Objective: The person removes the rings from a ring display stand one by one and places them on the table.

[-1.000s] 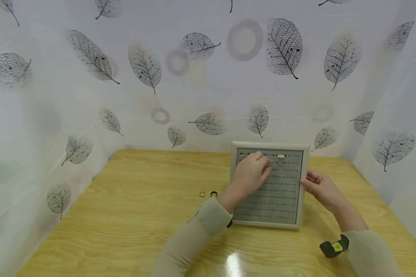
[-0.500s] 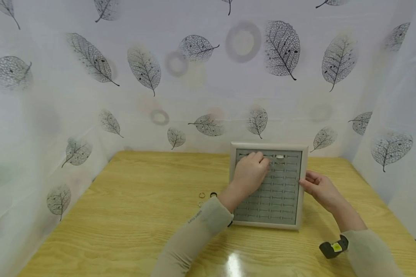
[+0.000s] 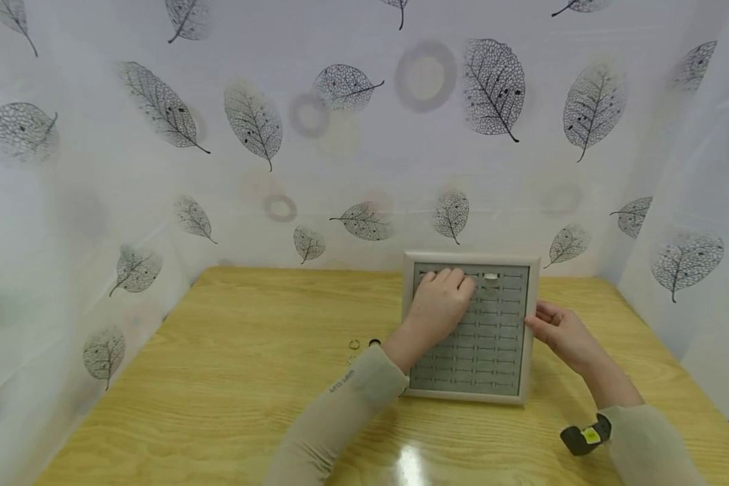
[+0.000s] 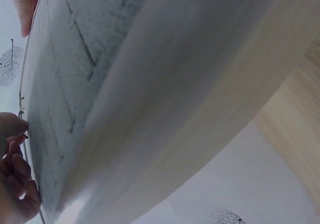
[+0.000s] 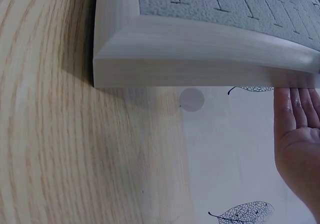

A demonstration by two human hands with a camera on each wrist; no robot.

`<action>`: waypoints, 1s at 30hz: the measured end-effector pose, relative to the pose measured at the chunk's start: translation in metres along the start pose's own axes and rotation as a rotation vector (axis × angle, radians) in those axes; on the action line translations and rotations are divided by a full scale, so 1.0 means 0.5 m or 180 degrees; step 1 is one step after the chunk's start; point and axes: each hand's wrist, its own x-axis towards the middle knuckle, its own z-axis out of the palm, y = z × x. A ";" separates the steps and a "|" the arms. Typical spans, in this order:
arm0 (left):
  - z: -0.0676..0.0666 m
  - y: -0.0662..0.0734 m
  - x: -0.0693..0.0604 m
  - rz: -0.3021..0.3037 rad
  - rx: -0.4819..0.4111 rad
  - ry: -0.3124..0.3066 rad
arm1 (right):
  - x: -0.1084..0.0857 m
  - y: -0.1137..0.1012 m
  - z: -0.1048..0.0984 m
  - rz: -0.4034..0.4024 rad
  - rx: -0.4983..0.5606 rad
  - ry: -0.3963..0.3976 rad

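Note:
A ring display board with a pale frame and slotted grey padding stands tilted upright on the table. My left hand is at its upper left part, fingers curled against the padding. In the left wrist view, the thumb and fingertips of that left hand pinch a small ring, mostly hidden, at the padding. My right hand holds the right edge of the frame, thumb in front and fingers behind. A wide silver ring sits in a top-row slot, with a thinner ring below it.
On the table, left of the board, lie a thin gold ring and a black ring, with another faint ring by the left sleeve. A leaf-patterned curtain surrounds the table's back and sides.
My left hand's fingers have curled in and pressed closer to the padding near the top row. The right hand keeps its hold on the frame; the head view has shifted slightly.

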 end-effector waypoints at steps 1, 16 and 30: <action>0.000 0.000 0.000 -0.0008 -0.0007 0.0009 | 0.000 0.000 0.000 -0.0003 0.0009 -0.0004; -0.001 -0.004 -0.005 0.0088 -0.0053 0.0202 | -0.001 -0.002 0.002 -0.0026 -0.0020 -0.0010; -0.035 -0.015 -0.030 0.0544 0.0017 0.0473 | 0.000 -0.001 0.003 -0.0029 0.0034 -0.0003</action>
